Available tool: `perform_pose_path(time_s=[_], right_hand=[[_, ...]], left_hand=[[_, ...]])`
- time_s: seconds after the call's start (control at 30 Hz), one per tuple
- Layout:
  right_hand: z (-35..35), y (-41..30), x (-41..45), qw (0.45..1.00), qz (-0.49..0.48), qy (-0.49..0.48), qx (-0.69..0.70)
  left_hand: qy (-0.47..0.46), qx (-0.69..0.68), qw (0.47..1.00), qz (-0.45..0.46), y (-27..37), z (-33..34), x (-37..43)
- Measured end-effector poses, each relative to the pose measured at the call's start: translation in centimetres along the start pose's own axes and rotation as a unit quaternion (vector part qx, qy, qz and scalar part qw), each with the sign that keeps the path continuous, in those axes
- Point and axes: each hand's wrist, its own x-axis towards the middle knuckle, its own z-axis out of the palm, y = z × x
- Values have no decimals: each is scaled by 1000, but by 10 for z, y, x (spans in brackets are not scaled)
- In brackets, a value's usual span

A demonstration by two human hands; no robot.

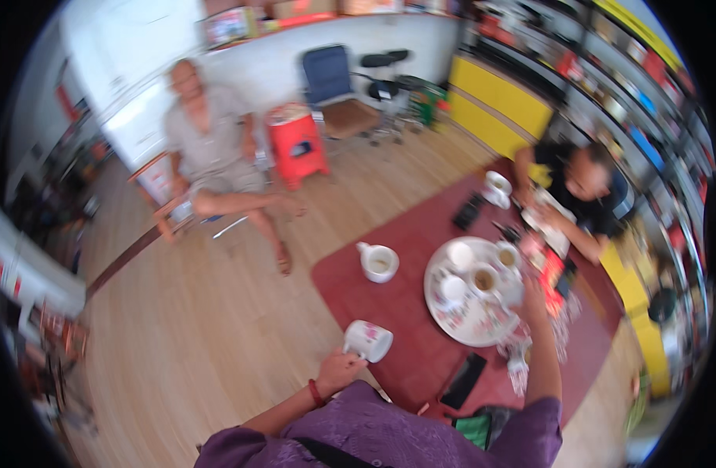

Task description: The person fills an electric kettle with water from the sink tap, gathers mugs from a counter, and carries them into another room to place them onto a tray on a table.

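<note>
My left hand (341, 370) grips a white mug (366, 341) with a pink flower print by its handle. The mug is tilted at the near left edge of the dark red table (404, 327). My right hand (532, 298) is at the right rim of a round white floral tray (445, 319). Blur hides whether its fingers hold anything. On the tray are a cup of brown liquid (485, 279), another filled cup (507, 255) and two white rounded pieces, perhaps lids or upturned cups. A white cup (379, 263) stands alone left of the tray.
A black phone (464, 380) lies near me. Red packaging (552, 275) and crumpled clear plastic (517, 365) are right of the tray. Across the table a person (568, 193) leans over a pale object. Another person (214, 140) sits at left, near a red stool (299, 146).
</note>
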Motion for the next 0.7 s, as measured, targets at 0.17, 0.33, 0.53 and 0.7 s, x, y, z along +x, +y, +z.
perform_pose_path(time_s=[0.17,0.33,0.53,0.7], right_hand=[[22,10,1,1000,-3,23,12],[6,-17,6,1000,-2,-24,11],[18,-16,12,998,-39,46,-14],[19,-21,16,1000,-11,13,13]], left_hand=[[73,32,996,42,-20,-9,-18],[104,54,993,20,-32,-22,-26],[127,-38,991,-1,-50,-25,-24],[25,-445,872,-200,-60,-19,-21]])
